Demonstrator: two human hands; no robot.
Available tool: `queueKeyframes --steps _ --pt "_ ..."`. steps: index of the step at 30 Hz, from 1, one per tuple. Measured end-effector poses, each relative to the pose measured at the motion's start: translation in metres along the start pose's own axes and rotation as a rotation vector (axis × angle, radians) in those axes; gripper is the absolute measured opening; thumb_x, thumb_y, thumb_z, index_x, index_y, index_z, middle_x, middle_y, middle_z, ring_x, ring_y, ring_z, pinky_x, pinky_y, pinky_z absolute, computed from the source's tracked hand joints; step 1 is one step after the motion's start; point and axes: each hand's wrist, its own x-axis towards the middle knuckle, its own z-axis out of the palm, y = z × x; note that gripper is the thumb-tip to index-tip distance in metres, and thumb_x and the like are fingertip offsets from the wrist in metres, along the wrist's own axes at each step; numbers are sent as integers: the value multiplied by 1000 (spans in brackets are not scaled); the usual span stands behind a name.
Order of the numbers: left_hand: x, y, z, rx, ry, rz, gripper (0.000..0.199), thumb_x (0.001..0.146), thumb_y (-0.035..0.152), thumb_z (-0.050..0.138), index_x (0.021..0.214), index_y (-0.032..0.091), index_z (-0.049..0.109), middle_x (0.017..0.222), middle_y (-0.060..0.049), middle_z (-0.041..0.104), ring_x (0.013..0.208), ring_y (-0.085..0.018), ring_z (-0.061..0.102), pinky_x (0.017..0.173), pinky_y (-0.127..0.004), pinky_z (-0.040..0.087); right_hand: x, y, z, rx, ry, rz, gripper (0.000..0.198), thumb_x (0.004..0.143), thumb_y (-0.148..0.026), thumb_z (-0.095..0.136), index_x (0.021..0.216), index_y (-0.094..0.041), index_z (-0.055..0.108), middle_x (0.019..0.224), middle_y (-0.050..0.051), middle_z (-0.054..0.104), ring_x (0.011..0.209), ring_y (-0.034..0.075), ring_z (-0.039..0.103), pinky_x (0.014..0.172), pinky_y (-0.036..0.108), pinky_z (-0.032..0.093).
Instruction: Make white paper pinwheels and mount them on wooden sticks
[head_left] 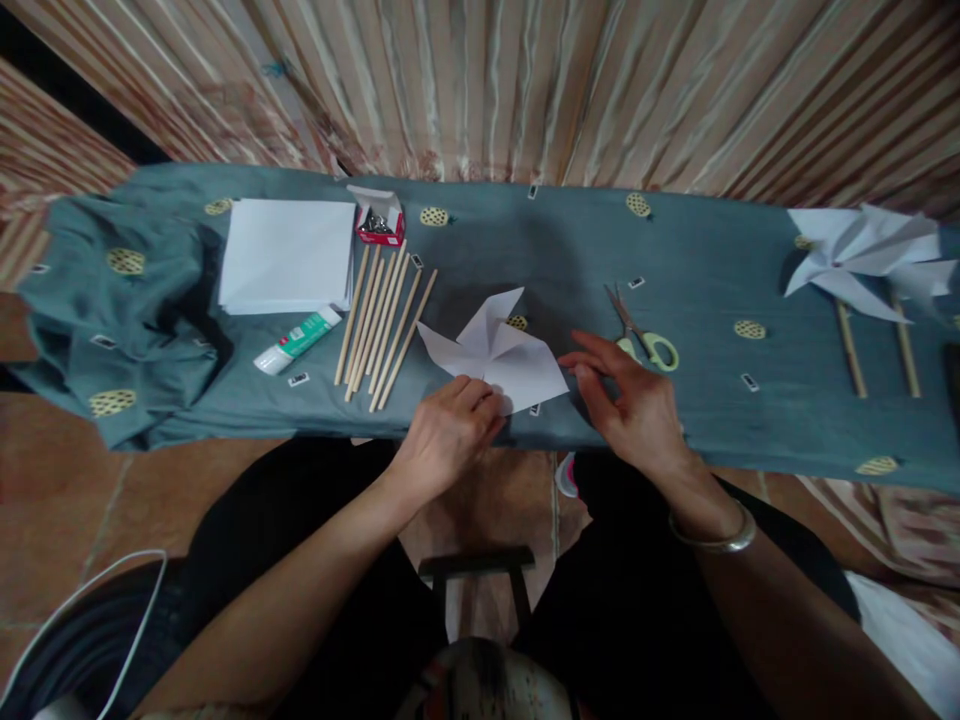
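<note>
A white paper pinwheel [517,358] with folded blades lies in front of me on the cloth-covered table. My left hand [454,425] is closed on its near left edge, the fingers curled over the paper. Just off its right tip, my right hand [626,400] is open with the fingers apart and nothing in them. Scissors with pale green handles [661,352] lie beyond the right hand, partly behind its fingers. Left of the pinwheel several wooden sticks [379,330] lie side by side.
A stack of white paper [289,255], a glue tube [297,340] and an open red box of small metal pins [380,217] sit on the left. Finished pinwheels on sticks [855,262] lie at the far right. A curtain [510,90] hangs behind the table [705,400].
</note>
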Motion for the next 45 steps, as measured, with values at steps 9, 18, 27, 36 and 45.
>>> queueKeyframes --steps 9,18,27,36,45 --pt "2 4 -1 66 -49 -12 12 95 20 55 93 14 65 92 -6 69 84 -20 62 65 -29 50 -2 2 13 -89 -49 -99 37 98 -22 43 130 -14 59 103 11 77 100 25 70 89 43 58" --pt "-4 6 -7 60 -85 8 14 97 17 50 99 13 64 93 -8 69 85 -21 62 68 -31 53 -2 -4 7 3 -124 43 37 95 -26 48 130 -20 60 103 9 78 88 23 73 82 41 60" --pt "-4 11 -5 25 -80 56 26 96 9 46 119 10 58 118 -12 68 96 -21 62 80 -33 57 -3 -16 14 253 2 151 38 89 -29 60 127 -24 59 105 5 76 86 19 73 83 36 61" --pt "-1 14 -9 -35 -171 51 21 96 12 49 114 8 59 112 -13 68 94 -23 59 81 -34 57 1 -24 24 267 -88 23 48 88 -23 59 135 -24 52 114 7 74 85 18 73 86 39 61" --pt "-6 14 -7 -99 -124 3 24 97 10 43 116 11 57 108 -11 67 95 -22 58 81 -35 56 9 -23 32 44 -162 -152 46 93 -20 51 138 -25 51 117 7 74 95 22 72 92 43 59"
